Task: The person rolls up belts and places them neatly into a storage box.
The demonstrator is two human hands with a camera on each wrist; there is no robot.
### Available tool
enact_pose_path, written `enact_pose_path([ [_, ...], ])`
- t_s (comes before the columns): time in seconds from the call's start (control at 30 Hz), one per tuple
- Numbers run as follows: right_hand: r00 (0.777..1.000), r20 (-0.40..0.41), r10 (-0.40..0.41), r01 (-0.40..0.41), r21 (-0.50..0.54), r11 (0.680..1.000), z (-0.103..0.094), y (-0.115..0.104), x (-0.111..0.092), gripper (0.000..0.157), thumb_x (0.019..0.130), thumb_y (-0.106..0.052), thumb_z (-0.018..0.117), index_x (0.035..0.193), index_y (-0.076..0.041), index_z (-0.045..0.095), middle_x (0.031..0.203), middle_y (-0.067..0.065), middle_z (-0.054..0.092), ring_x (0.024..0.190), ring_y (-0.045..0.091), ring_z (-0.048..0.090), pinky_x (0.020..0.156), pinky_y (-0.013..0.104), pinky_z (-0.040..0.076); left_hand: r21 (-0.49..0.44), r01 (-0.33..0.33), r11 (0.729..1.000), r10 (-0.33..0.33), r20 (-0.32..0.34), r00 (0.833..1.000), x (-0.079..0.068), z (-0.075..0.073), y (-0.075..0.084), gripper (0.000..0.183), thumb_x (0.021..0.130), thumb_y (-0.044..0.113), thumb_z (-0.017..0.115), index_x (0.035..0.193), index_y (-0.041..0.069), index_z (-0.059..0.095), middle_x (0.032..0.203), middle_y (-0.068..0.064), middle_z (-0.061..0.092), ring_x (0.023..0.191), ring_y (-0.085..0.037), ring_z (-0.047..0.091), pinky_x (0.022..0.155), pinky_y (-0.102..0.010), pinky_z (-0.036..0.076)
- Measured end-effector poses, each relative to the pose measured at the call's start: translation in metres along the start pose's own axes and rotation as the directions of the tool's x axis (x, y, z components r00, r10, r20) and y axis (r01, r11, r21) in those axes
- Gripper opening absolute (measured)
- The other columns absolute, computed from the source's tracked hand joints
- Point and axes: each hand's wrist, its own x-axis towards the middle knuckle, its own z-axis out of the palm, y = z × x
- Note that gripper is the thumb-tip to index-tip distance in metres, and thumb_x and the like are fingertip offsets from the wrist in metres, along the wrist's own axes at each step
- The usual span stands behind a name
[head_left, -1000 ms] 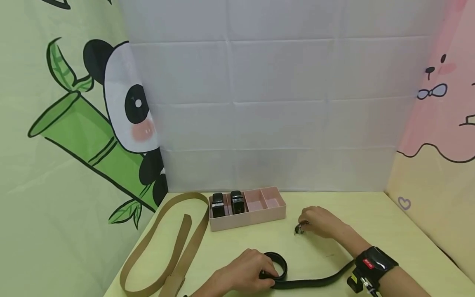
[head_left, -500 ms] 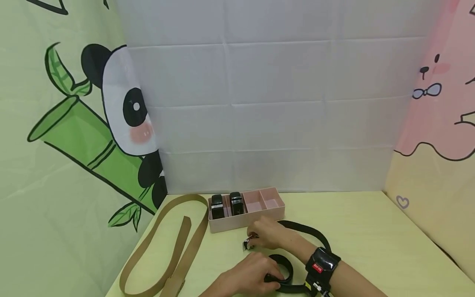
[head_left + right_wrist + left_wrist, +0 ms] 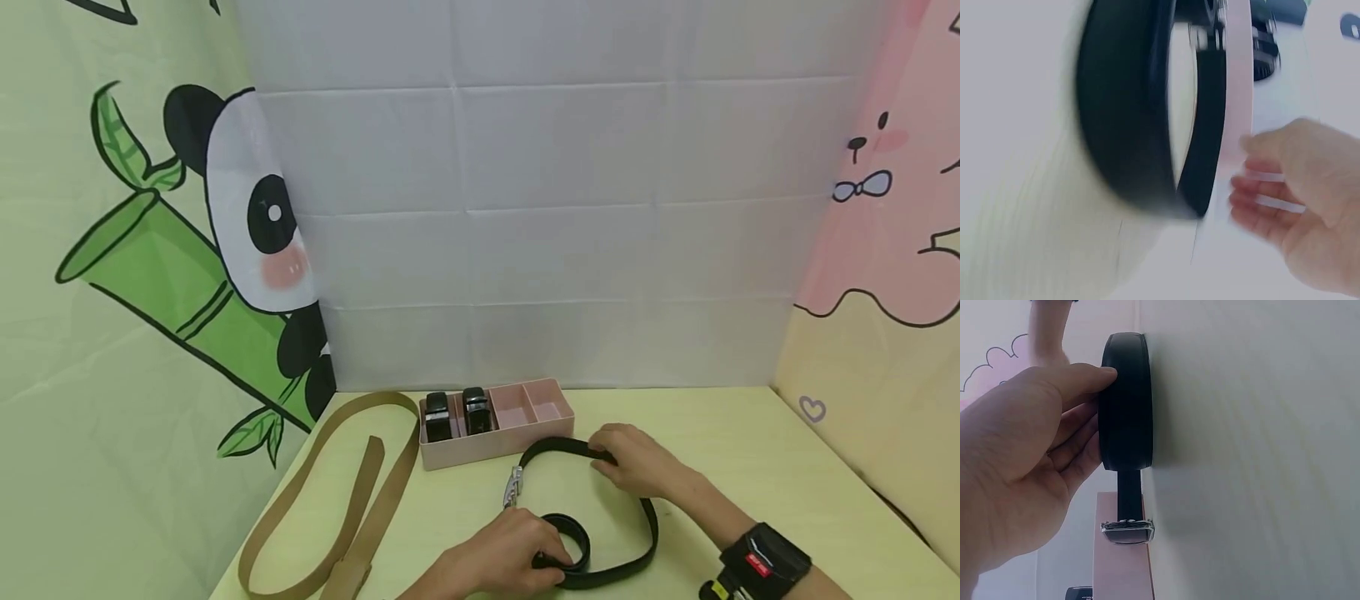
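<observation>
Fingers of the left hand (image 3: pixel 516 552) pinch a coiled black leather-look belt (image 3: pixel 624 572) on a pale-yellow table (image 3: pixel 720 442); the right hand (image 3: pixel 643 462), fingers loose, is beside it.
On edge, its length curves right, away, then left; the silver metal buckle (image 3: pixel 513 487) points toward the person.

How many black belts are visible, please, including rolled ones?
3. One black belt has its coil in the left hand. The other two, seemingly belts, stand rolled in the pink box: one roll leftmost, another roll in the next compartment. Others could be hidden.
</observation>
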Motion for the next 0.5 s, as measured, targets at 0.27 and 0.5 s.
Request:
enact_pose_path([
  [0.27, 0.985, 0.030, 0.167, -0.170, 0.141, 0.975, 0.000, 0.032, -0.033, 0.020, 0.091, -0.004, 0.072, 0.108, 0.007, 0.074, 0.091, 0.008, 0.073, 0.078, 0.014, 0.065, 0.067, 0.033, 0.056, 0.024, -0.002, 1.000, 0.001, 0.042, 0.999, 0.001, -0.005, -0.001, 0.017, 0.086, 0.018, 0.079, 0.102, 0.018, 0.085, 0.094, 0.014, 0.077, 0.092, 0.016, 0.059, 0.080, -0.004, 0.047],
  [0.5, 0.981, -0.043, 0.191, -0.182, 0.159, 0.970, 0.013, 0.031, -0.018, 0.016, 0.085, 0.007, 0.069, 0.099, 0.005, 0.078, 0.088, 0.009, 0.074, 0.074, 0.013, 0.064, 0.065, 0.032, 0.056, 0.010, -0.023, 1.000, 0.022, 0.080, 0.997, 0.008, -0.010, 0.002, 0.017, 0.086, 0.015, 0.079, 0.102, 0.017, 0.085, 0.095, 0.012, 0.078, 0.091, 0.015, 0.060, 0.078, -0.004, 0.047],
])
